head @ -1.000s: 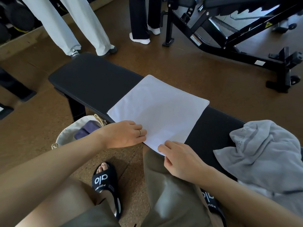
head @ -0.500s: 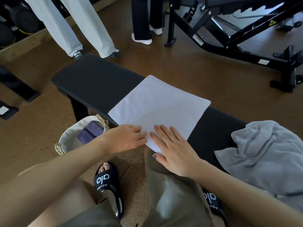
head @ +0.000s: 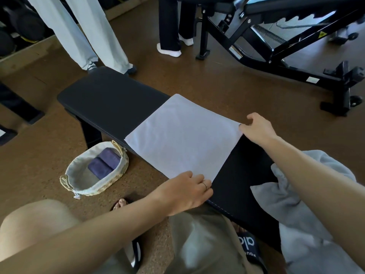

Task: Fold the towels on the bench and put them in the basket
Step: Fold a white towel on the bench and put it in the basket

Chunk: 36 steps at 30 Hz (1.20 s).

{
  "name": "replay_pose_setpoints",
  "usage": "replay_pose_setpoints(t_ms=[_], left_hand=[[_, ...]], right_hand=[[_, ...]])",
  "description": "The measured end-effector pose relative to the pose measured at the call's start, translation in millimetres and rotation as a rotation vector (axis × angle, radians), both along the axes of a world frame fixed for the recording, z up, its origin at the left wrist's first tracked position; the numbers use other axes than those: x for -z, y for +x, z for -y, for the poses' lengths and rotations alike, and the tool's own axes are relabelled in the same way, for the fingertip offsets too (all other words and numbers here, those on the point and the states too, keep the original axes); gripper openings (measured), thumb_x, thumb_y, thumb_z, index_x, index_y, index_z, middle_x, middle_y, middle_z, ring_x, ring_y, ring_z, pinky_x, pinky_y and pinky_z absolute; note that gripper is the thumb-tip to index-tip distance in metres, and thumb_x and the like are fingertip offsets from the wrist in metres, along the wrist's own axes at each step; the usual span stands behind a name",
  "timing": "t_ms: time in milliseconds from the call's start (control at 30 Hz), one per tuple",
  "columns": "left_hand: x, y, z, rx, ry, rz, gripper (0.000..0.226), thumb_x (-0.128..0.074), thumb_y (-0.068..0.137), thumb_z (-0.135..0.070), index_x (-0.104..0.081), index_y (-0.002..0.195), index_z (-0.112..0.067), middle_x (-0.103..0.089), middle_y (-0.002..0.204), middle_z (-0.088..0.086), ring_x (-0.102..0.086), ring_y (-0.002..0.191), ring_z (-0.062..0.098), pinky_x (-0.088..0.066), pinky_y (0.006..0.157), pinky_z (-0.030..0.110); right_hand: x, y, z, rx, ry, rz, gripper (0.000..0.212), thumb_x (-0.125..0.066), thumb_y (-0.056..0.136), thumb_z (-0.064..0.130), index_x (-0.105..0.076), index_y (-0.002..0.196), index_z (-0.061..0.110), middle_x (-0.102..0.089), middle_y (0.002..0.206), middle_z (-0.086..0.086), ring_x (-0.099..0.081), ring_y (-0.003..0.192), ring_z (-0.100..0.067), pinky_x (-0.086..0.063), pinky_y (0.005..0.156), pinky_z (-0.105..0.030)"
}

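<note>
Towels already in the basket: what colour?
Purple towels, seen in the head view.

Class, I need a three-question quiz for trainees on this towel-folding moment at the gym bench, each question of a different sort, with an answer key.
1. True or false: the white towel lies flat on the black bench.
2. Multiple choice: the right hand holds the towel at its
A. near corner
B. far right corner
C. centre
3. Fill in: the woven basket on the floor already contains folded ______ towels.

Key
1. True.
2. B; the left hand grips the near corner.
3. Purple. The crumpled grey towel waits unfolded at the bench's right end.
</note>
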<state>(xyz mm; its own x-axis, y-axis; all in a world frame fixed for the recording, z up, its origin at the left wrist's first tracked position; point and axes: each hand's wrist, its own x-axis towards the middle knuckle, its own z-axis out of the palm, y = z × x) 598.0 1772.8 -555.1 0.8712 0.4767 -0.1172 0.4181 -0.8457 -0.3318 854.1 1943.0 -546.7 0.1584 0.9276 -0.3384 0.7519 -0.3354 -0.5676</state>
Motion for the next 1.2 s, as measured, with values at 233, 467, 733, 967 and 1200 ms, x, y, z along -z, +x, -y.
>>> replay_pose_setpoints(t_ms=[233, 467, 733, 967, 1200], left_hand=[[5, -11, 4, -0.033, -0.063, 0.109, 0.015, -0.056, 0.089, -0.005, -0.047, 0.097, -0.013, -0.055, 0.09, 0.004, -0.048, 0.071, 0.022, -0.045, 0.056, 0.034], [-27, -26, 8, -0.487, -0.352, 0.693, 0.012, -0.051, 0.094, -0.019, -0.04, 0.088, -0.018, -0.043, 0.077, -0.005, -0.043, 0.061, 0.02, -0.041, 0.05, 0.038], [-46, -57, 6, -0.736, -0.419, 0.924, 0.027, -0.039, 0.099, -0.014, -0.049, 0.119, -0.029, -0.052, 0.098, -0.007, -0.053, 0.076, 0.018, -0.045, 0.071, 0.04], [-44, -88, -13, -1.082, -0.416, 1.233, 0.027, -0.038, 0.1, -0.009, -0.059, 0.089, -0.023, -0.052, 0.069, -0.014, -0.05, 0.067, 0.009, -0.035, 0.059, 0.021], [-33, -118, -55, -1.391, -0.378, 1.338, 0.006, -0.058, 0.097, -0.019, -0.056, 0.092, -0.021, -0.059, 0.083, -0.006, -0.059, 0.073, 0.015, -0.048, 0.063, 0.029]], right_hand=[[6, 11, -7, 0.164, 0.09, -0.213, 0.021, -0.071, 0.085, 0.016, -0.068, 0.105, 0.021, -0.066, 0.112, -0.002, -0.063, 0.104, -0.022, -0.052, 0.089, -0.037], [-29, -7, -20, 0.241, 0.076, -0.605, 0.019, -0.059, 0.091, 0.003, -0.064, 0.108, 0.011, -0.065, 0.096, -0.014, -0.062, 0.078, -0.021, -0.055, 0.069, -0.031], [-68, -73, -68, 0.123, 0.088, -0.663, 0.028, -0.061, 0.087, -0.004, -0.071, 0.107, 0.012, -0.068, 0.102, -0.013, -0.063, 0.073, -0.016, -0.057, 0.068, -0.026], [-66, -147, -110, 0.049, -0.038, -0.602, 0.026, -0.062, 0.089, -0.006, -0.068, 0.112, 0.003, -0.068, 0.102, -0.018, -0.068, 0.081, -0.018, -0.062, 0.08, -0.029], [-37, -181, -151, -0.242, -0.037, -0.386, 0.014, -0.062, 0.085, -0.009, -0.065, 0.091, 0.003, -0.064, 0.088, -0.013, -0.065, 0.082, -0.021, -0.059, 0.076, -0.027]])
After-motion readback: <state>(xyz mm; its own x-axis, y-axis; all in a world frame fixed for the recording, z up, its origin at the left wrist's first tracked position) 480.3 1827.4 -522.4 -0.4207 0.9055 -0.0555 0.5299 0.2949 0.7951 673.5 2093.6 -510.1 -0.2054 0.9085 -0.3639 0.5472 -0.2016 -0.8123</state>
